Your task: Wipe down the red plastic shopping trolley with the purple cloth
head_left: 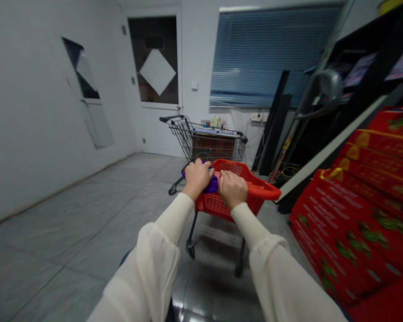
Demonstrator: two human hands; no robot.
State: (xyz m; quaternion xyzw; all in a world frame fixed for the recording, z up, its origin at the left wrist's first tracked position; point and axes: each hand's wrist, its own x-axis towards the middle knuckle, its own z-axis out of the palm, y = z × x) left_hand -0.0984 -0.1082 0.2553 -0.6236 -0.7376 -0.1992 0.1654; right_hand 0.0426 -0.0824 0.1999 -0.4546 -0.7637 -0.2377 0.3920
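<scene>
- the grey tiled floor (87,214) runs back to white walls, and its seams cross it on the left.
- a stack of red boxes (356,214) printed with green fruit rises along the right side.
- a blue slatted blind (255,58) covers the window in the back wall.
- left of it, a white door (161,127) has a dark upper pane with a pale diamond on it.
- a dark wire cart (184,138) stands before that back wall, just beyond the red one.
- the red cart (215,205), a plastic basket on dark legs, is directly ahead of the person, its near rim under both hands.
- the left hand (198,176) is curled down over the purple cloth, closed on it.
- the right hand (233,188) rests at the red rim with bent fingers, its tips beside the cloth; i cannot tell how tightly it is closed or whether it has hold of anything.
- the purple cloth (211,185) lies on the cart's near rim, showing between the hands.
</scene>
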